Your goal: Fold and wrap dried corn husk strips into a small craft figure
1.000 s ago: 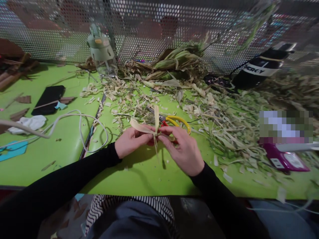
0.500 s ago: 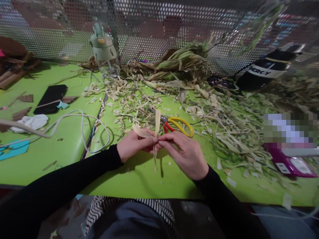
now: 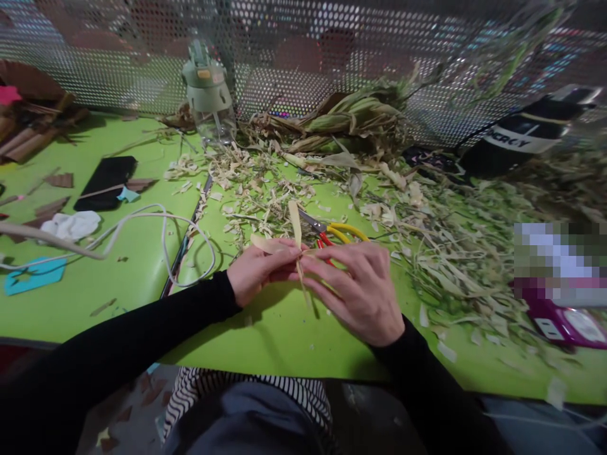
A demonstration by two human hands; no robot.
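Note:
Pale dried corn husk strips (image 3: 294, 221) cross at my fingertips, one standing upright, one sticking out to the left and a thin end hanging down. My left hand (image 3: 256, 270) pinches them between thumb and fingers where they cross. From the other side, the fingertips of my right hand (image 3: 363, 287) close on the husk at the same spot; the exact grip is partly hidden. Just behind my right hand lie scissors (image 3: 345, 231) with yellow and red handles, touching nothing I hold. Husk scraps (image 3: 256, 174) lie scattered beyond the hands.
On the green table (image 3: 118, 253) are a black phone (image 3: 105, 183), a white cable (image 3: 164, 246), a crumpled tissue (image 3: 71, 225) and a clear-bottomed bottle (image 3: 208, 95). To the right are a black bottle (image 3: 516, 142), a husk heap (image 3: 455, 253) and a purple packet (image 3: 564, 322).
My right hand has turned, its fingers now more stretched across the husk. The upright strip leans left and the hanging end has swung right. The whole view has shifted slightly.

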